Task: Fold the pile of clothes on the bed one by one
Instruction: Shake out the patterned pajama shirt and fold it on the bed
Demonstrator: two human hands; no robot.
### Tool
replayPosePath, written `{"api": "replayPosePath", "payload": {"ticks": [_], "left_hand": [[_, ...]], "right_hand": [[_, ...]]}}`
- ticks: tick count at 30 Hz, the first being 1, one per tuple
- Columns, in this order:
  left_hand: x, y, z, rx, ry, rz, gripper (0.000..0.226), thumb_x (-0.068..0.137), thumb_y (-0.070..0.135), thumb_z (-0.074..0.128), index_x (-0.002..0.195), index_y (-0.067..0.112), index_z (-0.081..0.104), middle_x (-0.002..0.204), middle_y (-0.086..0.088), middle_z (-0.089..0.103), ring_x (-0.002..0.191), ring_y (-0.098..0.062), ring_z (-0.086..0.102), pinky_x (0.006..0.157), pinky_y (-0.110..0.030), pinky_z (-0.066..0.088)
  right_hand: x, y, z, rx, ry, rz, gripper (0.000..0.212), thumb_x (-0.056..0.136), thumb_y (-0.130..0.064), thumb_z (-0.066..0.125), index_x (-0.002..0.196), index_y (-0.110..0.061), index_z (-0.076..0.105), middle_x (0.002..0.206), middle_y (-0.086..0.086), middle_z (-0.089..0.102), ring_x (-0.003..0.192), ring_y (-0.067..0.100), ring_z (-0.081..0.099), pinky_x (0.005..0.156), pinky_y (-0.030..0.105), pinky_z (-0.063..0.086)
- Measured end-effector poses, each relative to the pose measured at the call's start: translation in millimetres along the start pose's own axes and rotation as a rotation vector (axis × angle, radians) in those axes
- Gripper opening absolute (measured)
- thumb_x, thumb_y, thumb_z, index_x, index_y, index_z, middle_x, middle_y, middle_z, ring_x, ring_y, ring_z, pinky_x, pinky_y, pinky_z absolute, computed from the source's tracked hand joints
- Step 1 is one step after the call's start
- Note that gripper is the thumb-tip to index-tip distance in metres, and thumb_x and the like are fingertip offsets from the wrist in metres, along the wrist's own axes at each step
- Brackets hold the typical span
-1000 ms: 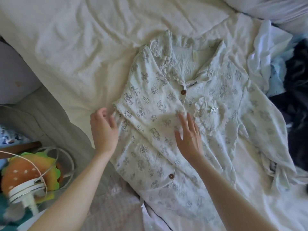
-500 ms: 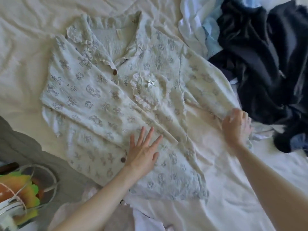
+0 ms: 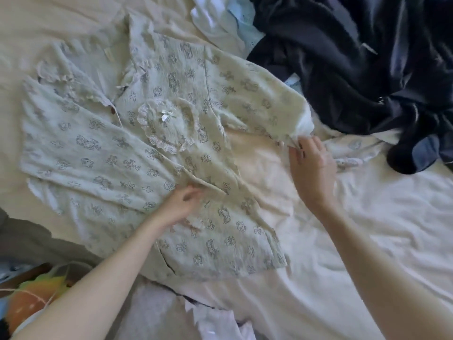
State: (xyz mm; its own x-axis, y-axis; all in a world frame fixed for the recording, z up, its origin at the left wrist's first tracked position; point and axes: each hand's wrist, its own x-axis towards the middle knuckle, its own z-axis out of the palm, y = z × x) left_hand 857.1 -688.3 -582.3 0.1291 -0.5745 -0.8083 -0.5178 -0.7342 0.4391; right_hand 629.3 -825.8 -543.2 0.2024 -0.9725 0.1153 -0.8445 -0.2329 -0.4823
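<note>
At the bed's near edge, around 7 o'clock, an orange and green toy (image 3: 36, 294) sits low in the frame beside a heap of white and pink cloth (image 3: 215, 325). The person's left hand (image 3: 180, 204), which lay flat with fingers spread on the printed pyjama shirt (image 3: 103, 148) 0.5 seconds ago, has now curled its fingers into the fabric at the shirt's front edge, gathering a ridge near the centre of the frame. The right hand (image 3: 312, 173), at 3 o'clock, has closed on the white cuff (image 3: 302, 130) of the shirt's right sleeve (image 3: 247, 94), pinching it between thumb and fingertips; half a second ago it was only arriving at the sleeve's end. The shirt itself lies face up across the cream bedsheet (image 3: 367, 241), its other sleeve already turned in over the body. The change suggests the second sleeve fold is about to begin, with the body folds after it. Farther off, from 12 to 2 o'clock, the pile of dark clothes (image 3: 355, 69) and a white and pale blue garment (image 3: 220, 25) wait unfolded.
</note>
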Motion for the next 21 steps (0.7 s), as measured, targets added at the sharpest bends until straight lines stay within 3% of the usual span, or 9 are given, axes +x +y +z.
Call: {"api": "replayPosePath", "payload": {"ticks": [2,4,6,8,11,15,19,21], "left_hand": [[-12,14,-15,-0.598,0.004,-0.112,0.031,0.097,0.042,0.044,0.121,0.026,0.057,0.132,0.0,0.057,0.116,-0.016,0.053,0.1,-0.036,0.038],[-17,15,-27,-1.04,-0.092,-0.152,0.051,0.087,0.057,0.045,0.121,0.02,0.056,0.124,-0.008,0.063,0.113,-0.025,0.058,0.101,-0.045,0.04],[-19,13,-32,-1.046,-0.176,-0.139,0.075,0.077,0.062,0.048,0.136,0.015,0.044,0.136,-0.012,0.053,0.123,-0.03,0.051,0.106,-0.052,0.037],[-19,11,-31,-0.962,-0.11,-0.161,0.082,0.075,0.049,0.062,0.143,0.012,0.033,0.143,-0.013,0.044,0.13,-0.029,0.044,0.109,-0.053,0.032],[-15,-2,-28,-0.904,0.052,-0.159,0.053,0.082,0.027,0.066,0.129,0.012,0.046,0.126,-0.007,0.059,0.115,-0.026,0.057,0.1,-0.049,0.044],[-27,-37,-41,-1.001,0.085,-0.146,0.023,0.095,0.018,0.048,0.116,0.014,0.056,0.107,-0.007,0.067,0.093,-0.021,0.064,0.074,-0.034,0.054],[-44,-85,-64,-0.907,0.296,-0.314,0.019,0.092,0.009,0.04,0.083,0.005,0.055,0.097,-0.013,0.065,0.094,-0.026,0.06,0.086,-0.04,0.05],[-48,-102,-74,-0.785,0.373,-0.36,0.017,0.095,0.012,0.044,0.089,0.007,0.059,0.094,-0.01,0.066,0.091,-0.025,0.061,0.078,-0.033,0.05]], "right_hand": [[-26,-41,4,0.115,-0.076,-0.226,0.005,0.083,-0.001,0.063,0.086,0.001,0.067,0.076,0.016,0.062,0.061,0.03,0.058,0.047,0.029,0.04],[-55,-73,16,0.231,-0.417,-0.362,0.019,0.088,-0.004,0.059,0.105,-0.004,0.068,0.091,0.014,0.067,0.074,0.032,0.064,0.054,0.038,0.052],[-79,-90,28,0.262,-0.867,-0.374,0.032,0.095,-0.013,0.052,0.127,-0.013,0.059,0.118,0.009,0.064,0.099,0.029,0.063,0.076,0.043,0.053],[-93,-90,37,0.299,-1.085,-0.282,0.033,0.097,-0.018,0.049,0.129,-0.014,0.058,0.122,0.006,0.065,0.106,0.025,0.061,0.089,0.04,0.049],[-91,-76,40,0.383,-0.954,0.031,0.027,0.098,-0.02,0.047,0.118,-0.013,0.065,0.104,0.006,0.071,0.095,0.023,0.065,0.085,0.035,0.05],[-71,-57,50,0.414,-0.763,0.345,0.024,0.099,-0.02,0.045,0.107,-0.012,0.066,0.091,0.003,0.069,0.084,0.022,0.066,0.08,0.035,0.052],[-49,-70,70,0.63,-0.743,0.621,0.02,0.1,-0.023,0.044,0.098,-0.016,0.063,0.089,0.003,0.067,0.082,0.021,0.064,0.083,0.042,0.053],[-37,-85,83,0.77,-0.757,0.771,0.026,0.1,-0.024,0.044,0.108,-0.007,0.062,0.092,0.003,0.066,0.086,0.02,0.063,0.083,0.036,0.053]]}}
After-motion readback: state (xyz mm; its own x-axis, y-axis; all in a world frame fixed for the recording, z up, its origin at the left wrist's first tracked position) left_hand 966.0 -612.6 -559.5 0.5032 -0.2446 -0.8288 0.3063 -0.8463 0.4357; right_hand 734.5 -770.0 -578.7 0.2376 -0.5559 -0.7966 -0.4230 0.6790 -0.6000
